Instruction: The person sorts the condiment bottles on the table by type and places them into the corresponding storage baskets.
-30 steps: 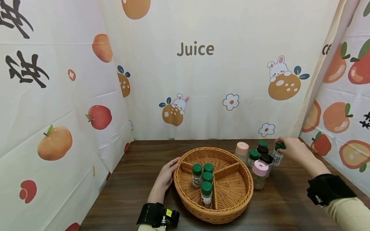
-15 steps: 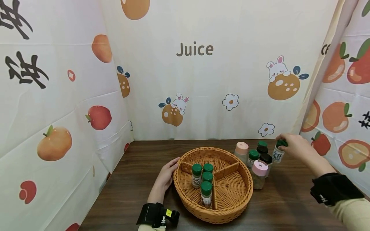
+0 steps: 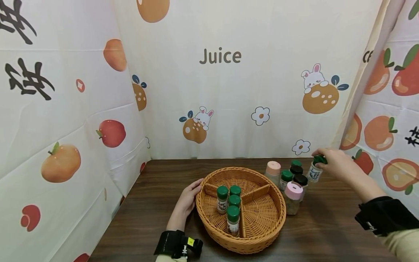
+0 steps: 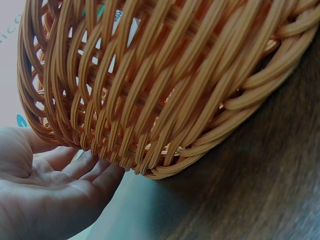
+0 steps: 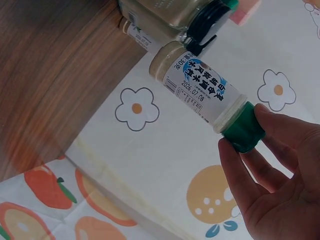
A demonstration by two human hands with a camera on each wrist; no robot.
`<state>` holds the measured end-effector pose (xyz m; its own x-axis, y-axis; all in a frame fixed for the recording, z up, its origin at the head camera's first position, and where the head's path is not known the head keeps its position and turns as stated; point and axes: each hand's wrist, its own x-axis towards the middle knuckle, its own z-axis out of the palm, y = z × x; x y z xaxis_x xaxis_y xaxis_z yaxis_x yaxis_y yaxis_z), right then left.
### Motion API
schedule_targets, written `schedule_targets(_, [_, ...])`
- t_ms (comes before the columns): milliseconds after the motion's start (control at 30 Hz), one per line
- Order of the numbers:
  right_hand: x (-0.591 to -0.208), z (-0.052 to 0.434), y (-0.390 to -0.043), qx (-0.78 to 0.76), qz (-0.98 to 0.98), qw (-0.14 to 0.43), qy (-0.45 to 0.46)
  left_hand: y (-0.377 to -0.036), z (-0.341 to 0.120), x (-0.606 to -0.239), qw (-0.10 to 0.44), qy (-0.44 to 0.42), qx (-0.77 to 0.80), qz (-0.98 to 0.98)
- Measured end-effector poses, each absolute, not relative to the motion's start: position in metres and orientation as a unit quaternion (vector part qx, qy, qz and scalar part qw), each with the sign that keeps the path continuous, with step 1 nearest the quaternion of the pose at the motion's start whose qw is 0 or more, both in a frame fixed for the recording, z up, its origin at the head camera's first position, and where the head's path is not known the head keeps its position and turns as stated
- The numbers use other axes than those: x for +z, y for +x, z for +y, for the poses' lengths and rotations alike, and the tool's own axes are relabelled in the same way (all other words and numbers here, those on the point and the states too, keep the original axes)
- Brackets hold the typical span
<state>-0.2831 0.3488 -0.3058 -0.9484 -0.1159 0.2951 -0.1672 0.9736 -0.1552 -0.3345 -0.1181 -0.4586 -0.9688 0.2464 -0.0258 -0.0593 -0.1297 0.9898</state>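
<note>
My right hand (image 3: 337, 163) pinches a spice bottle (image 3: 315, 172) by its green cap (image 5: 245, 127), thumb on one side and fingers on the other. The bottle has a white printed label and tilts beside the other jars at the back right. At the left side of a round wicker basket (image 3: 262, 214), my left hand (image 3: 187, 196) holds the rim. In the left wrist view its fingertips vanish behind the weave. Several green-capped spice bottles (image 3: 233, 219) stand in the basket's left compartment.
Right of the basket stand a pink-lidded jar (image 3: 293, 196), a peach-lidded jar (image 3: 273, 171), black-lidded jars (image 3: 300, 180) and green-capped bottles (image 3: 286, 178). Printed cloth (image 3: 226, 91) hangs behind the dark wood table (image 3: 137, 214) and along both sides.
My right hand has raised the spice bottle slightly, and the bottle now tilts more. My left hand and the basket have stayed in place.
</note>
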Motion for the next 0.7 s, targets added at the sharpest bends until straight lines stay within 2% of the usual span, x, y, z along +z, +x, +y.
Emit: schedule_targets(700, [-0.284, 0.333, -0.266, 0.082, -0.980, 0.164, 0.082, -0.336, -0.118, -0.460, 0.101, 0.074, 0.750, 0.650])
